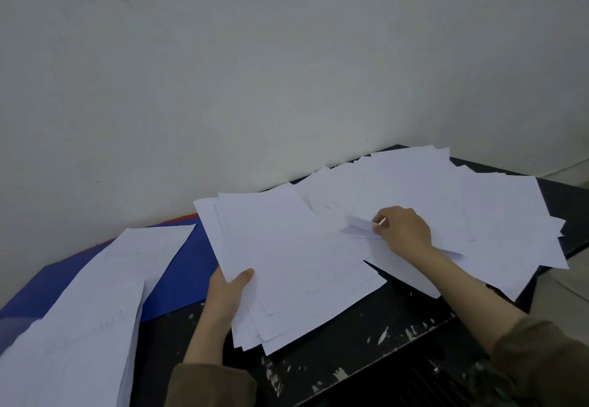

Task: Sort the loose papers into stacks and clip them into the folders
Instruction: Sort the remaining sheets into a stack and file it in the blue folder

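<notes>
My left hand [230, 295] grips the near left edge of a fanned stack of white sheets [287, 263], thumb on top, holding it just above the black table [366, 336]. My right hand [402, 231] pinches the lifted corner of a single sheet [358, 227] on the loose pile of white papers [446, 196] spread across the table's far right. A second stack of papers [89, 311] lies at the near left, partly covering a blue folder [188, 276]. A red edge [185, 217] shows behind the blue folder by the wall.
A pale wall [255, 71] runs directly behind the table. The table top is black with chipped white marks along its front edge [398, 333]. Floor shows past the table's right end [567, 282].
</notes>
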